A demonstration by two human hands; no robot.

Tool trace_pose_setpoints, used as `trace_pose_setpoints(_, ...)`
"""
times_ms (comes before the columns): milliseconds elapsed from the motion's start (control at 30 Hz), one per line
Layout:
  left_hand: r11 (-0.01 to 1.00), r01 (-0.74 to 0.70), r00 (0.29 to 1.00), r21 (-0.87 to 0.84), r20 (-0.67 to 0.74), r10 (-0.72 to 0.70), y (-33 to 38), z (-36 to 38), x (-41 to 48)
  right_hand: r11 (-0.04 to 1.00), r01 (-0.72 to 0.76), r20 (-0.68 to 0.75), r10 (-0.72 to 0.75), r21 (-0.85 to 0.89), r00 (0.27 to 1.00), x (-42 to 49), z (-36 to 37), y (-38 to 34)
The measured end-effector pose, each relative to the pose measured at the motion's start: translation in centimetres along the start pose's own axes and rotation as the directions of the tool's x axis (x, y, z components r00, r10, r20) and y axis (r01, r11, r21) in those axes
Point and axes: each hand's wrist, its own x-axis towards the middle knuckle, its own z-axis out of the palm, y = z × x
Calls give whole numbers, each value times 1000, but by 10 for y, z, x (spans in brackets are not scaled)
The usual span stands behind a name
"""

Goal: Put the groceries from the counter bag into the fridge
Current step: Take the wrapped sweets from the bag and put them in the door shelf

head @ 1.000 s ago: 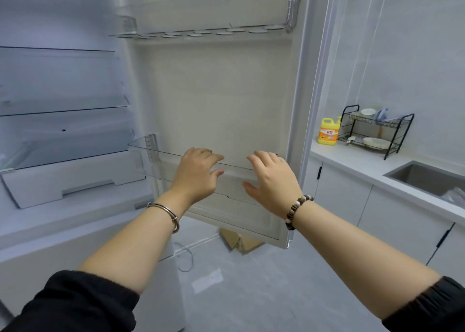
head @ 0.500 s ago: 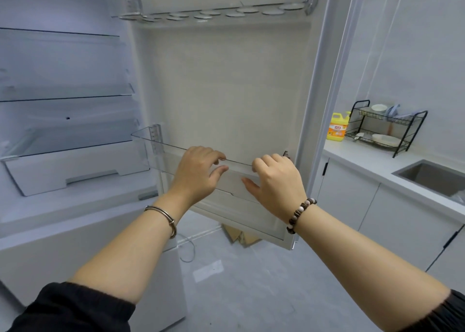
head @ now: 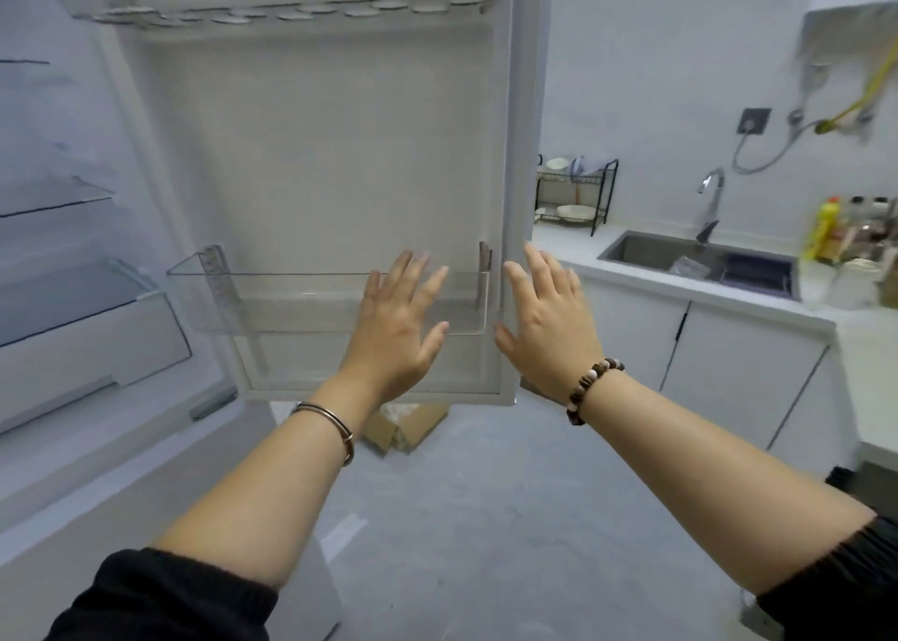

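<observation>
while the fridge (head: 87, 363) stands open at your left, its door (head: 330, 154) is swung out straight ahead of you, with the inner face toward you. low on that door hangs a clear door bin (head: 291, 300), and through its front you see only the white liner behind. your left hand (head: 396, 329) is raised in front of the bin's right half, fingers straight and spread, gripping nothing. you cannot tell whether the fingertips touch the plastic. your right hand (head: 546, 320) is up just beside it, level with the door's outer edge, fingers likewise straight and fanned, holding nothing. a metal bangle (head: 325, 422) rings your left wrist and a bead bracelet (head: 590, 390) your right.

higher on the door runs an upper shelf (head: 291, 9) with a row of round hollows along it. inside the fridge body you have glass shelves (head: 53, 198) and, under them, a white-fronted drawer (head: 146, 344).

below the door's bottom edge, folded cardboard (head: 403, 429) lies on the grey floor.

to your right a white counter (head: 559, 239) carries a black wire dish rack (head: 602, 188). a white plate (head: 573, 211) lies on its lower tier and a bowl (head: 559, 163) sits on the upper. further along, the steel sink (head: 631, 252) is set into the counter with a tap (head: 710, 203) behind it. in the basin sit a dark rectangular basket (head: 758, 273) and something pale and crumpled, too blurred to name. at the far right a yellow bottle (head: 826, 227) stands among other blurred bottles.
</observation>
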Motion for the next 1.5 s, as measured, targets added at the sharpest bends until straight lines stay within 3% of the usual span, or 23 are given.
trace_pose_setpoints(167, 976, -188, 982, -114, 3, 189, 66, 14, -2, 963, -233, 14, 237, -139, 971, -69, -45, 26)
trace_pose_setpoints(300, 928, -308, 949, -210, 0, 315, 148, 29, -12, 871, -439, -29, 444, -222, 896, -145, -93, 46)
trace_pose_setpoints(567, 687, -580, 775, -439, -35, 631, 344, 38, -50, 511, -760, -202, 760, -402, 618, -314, -195, 85)
trace_pose_setpoints(867, 346, -709, 539, -615, -156, 828, 556, 23, -104, 90, -867, -413, 852, -490, 321, -467, -297, 133)
trace_pose_setpoints(1067, 98, -673, 379, -733, -227, 897, 680, 4, -166, -138, -884, -534, 833, -448, 141, -570, -349, 137)
trace_pose_setpoints(1333, -269, -374, 126, -888, -336, 933, 774, -1, -257, -289, -928, -704, 709, -234, -44, -668, -377, 104)
trace_pose_setpoints(1433, -307, -197, 53, -931, -322, 945, 787, 4, -284, -351, -936, -787, 589, -44, -184, -691, -373, 84)
trace_pose_setpoints(1500, -311, -87, -37, -946, -309, 950, 790, 8, -300, -411, -910, -820, 505, 46, -270, -705, -369, 68)
